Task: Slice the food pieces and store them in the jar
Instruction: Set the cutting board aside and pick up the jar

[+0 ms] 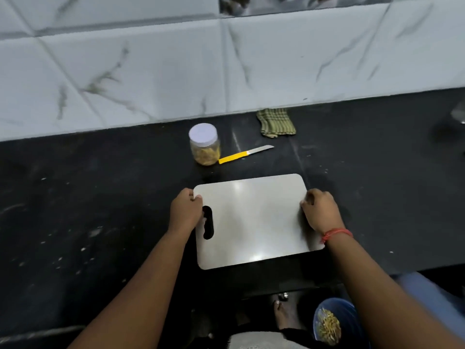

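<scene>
A bare steel cutting board (256,220) lies on the black counter near its front edge. My left hand (185,210) grips the board's left side at the handle slot. My right hand (320,210) holds the board's right edge with curled fingers. Behind the board stands a clear jar (204,144) with a white lid on, holding yellowish sliced food. A knife (245,154) with a yellow handle lies just right of the jar, blade pointing right. No food lies on the board.
A folded green striped cloth (276,122) lies against the marble tile wall. Below the counter edge, a blue bucket (348,314) holds yellowish scraps, beside a bare foot (286,314). A blurred metal object (458,114) shows at the far right.
</scene>
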A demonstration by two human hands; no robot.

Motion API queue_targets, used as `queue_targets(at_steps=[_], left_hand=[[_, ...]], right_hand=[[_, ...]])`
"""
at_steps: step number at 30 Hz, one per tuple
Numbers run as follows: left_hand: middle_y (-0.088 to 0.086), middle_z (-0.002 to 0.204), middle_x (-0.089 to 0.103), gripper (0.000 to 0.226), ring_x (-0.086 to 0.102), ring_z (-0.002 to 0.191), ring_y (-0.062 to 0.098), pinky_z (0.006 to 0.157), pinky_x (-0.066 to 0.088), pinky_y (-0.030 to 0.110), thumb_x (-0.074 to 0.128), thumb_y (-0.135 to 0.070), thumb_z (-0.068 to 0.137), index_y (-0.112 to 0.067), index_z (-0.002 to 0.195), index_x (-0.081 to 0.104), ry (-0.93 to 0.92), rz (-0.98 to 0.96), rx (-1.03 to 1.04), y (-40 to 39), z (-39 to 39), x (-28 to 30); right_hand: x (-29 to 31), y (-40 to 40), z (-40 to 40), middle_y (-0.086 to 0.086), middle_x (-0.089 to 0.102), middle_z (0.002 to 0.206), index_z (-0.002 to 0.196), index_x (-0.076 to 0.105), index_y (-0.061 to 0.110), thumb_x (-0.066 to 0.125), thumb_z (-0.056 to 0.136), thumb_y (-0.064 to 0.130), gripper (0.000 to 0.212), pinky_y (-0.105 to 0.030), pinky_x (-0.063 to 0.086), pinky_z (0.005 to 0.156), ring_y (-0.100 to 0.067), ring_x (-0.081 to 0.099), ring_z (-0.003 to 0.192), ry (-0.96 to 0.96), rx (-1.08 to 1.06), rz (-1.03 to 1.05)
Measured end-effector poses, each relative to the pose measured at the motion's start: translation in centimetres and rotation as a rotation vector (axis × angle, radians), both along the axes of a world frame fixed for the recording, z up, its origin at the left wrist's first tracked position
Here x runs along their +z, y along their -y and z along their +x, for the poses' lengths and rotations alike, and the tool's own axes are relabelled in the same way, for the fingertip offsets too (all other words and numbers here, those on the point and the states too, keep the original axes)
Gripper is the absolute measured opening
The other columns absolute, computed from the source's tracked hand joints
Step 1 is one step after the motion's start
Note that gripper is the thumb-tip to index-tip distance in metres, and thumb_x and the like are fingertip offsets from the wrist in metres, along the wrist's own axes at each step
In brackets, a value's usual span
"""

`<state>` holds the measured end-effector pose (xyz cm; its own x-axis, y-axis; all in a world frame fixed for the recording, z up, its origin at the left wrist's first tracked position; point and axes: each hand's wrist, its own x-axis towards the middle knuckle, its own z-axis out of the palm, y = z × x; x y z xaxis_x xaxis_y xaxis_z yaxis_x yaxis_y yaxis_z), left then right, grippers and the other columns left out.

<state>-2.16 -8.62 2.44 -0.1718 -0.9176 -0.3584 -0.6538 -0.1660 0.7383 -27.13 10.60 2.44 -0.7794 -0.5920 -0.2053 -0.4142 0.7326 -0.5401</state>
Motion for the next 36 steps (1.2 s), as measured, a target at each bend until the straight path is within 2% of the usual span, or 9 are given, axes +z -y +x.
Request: queue_targets(at_steps=[3,8,13,17,20,25,28,32,36], left_hand=[[0.004,0.090,0.061,0.017,0.058,0.078,0.019,0.064,0.044,0.035,0.050,-0.030,0.101,-0.016,0.092,0.056,0.293,-0.146,-0.136,-0.5,-0.5,-0.6],[0.006,0.092,0.061,0.017,0.060,0.086,0.026,0.075,0.051,0.039,0.053,-0.028,0.098,-0.012,0.091,0.058,0.401,-0.232,-0.177,-1.0,-0.9,-1.2],[0.006,0.093,0.064,0.014,0.062,0.086,0.026,0.077,0.055,0.041,0.060,-0.028,0.094,-0.014,0.089,0.060,0.425,-0.226,-0.203,-0.8,-0.9,-0.8],[0.006,0.101,0.064,0.011,0.062,0.091,0.027,0.081,0.055,0.042,0.063,-0.026,0.094,-0.015,0.097,0.063,0.434,-0.207,-0.209,-0.3,-0.6,-0.7],[0.005,0.107,0.061,0.009,0.061,0.094,0.025,0.084,0.054,0.042,0.066,-0.024,0.093,-0.017,0.098,0.065,0.430,-0.213,-0.223,-0.1,-0.3,-0.9],[0.002,0.095,0.065,0.006,0.068,0.079,0.024,0.079,0.060,0.043,0.066,-0.023,0.090,-0.024,0.087,0.061,0.358,-0.076,-0.176,0.3,0.6,-0.9],[0.004,0.091,0.067,0.004,0.071,0.071,0.022,0.078,0.061,0.043,0.065,-0.020,0.090,-0.019,0.086,0.062,0.359,-0.013,-0.172,0.6,0.7,-0.8],[0.015,0.086,0.070,0.010,0.073,0.075,0.026,0.074,0.063,0.043,0.063,-0.011,0.091,-0.003,0.088,0.068,0.357,0.074,-0.198,1.0,0.5,-0.4],[0.016,0.085,0.072,0.008,0.073,0.077,0.028,0.070,0.063,0.043,0.065,-0.013,0.089,-0.006,0.088,0.070,0.399,0.106,-0.260,1.7,0.7,-0.1]], right_hand=[[0.3,-0.4,-1.3,-0.013,0.051,0.114,0.111,0.055,0.011,0.054,0.092,0.022,0.021,-0.036,0.044,0.079,-0.034,0.057,0.094,-0.014,0.034,0.027],[-0.2,-1.0,-2.3,-0.010,0.050,0.115,0.106,0.049,0.012,0.051,0.094,0.030,0.022,-0.036,0.044,0.070,-0.034,0.059,0.091,-0.067,0.144,0.142],[-0.5,-0.9,-2.5,-0.011,0.052,0.114,0.104,0.049,0.009,0.052,0.094,0.028,0.022,-0.034,0.040,0.067,-0.034,0.058,0.093,-0.121,0.201,0.175],[-0.4,-0.9,-1.9,-0.009,0.059,0.106,0.102,0.050,0.010,0.053,0.091,0.028,0.021,-0.038,0.046,0.071,-0.032,0.053,0.101,-0.246,0.263,0.220],[-0.3,-0.8,-1.5,-0.011,0.061,0.107,0.106,0.050,0.009,0.052,0.090,0.024,0.022,-0.039,0.048,0.074,-0.032,0.052,0.103,-0.260,0.286,0.233],[-0.3,0.1,-1.3,-0.017,0.059,0.113,0.107,0.051,0.003,0.057,0.089,0.018,0.024,-0.040,0.044,0.086,-0.037,0.053,0.105,-0.217,0.268,0.232],[-0.4,0.7,-1.5,-0.019,0.056,0.117,0.109,0.051,0.002,0.061,0.089,0.017,0.027,-0.039,0.040,0.092,-0.039,0.052,0.106,-0.212,0.257,0.236],[-0.9,1.0,-2.0,-0.018,0.053,0.120,0.113,0.050,0.003,0.067,0.087,0.017,0.034,-0.041,0.042,0.092,-0.039,0.049,0.109,-0.166,0.241,0.210],[-0.9,1.2,-2.5,-0.017,0.052,0.124,0.119,0.050,0.003,0.070,0.086,0.020,0.043,-0.041,0.042,0.097,-0.038,0.048,0.113,-0.151,0.266,0.209]])
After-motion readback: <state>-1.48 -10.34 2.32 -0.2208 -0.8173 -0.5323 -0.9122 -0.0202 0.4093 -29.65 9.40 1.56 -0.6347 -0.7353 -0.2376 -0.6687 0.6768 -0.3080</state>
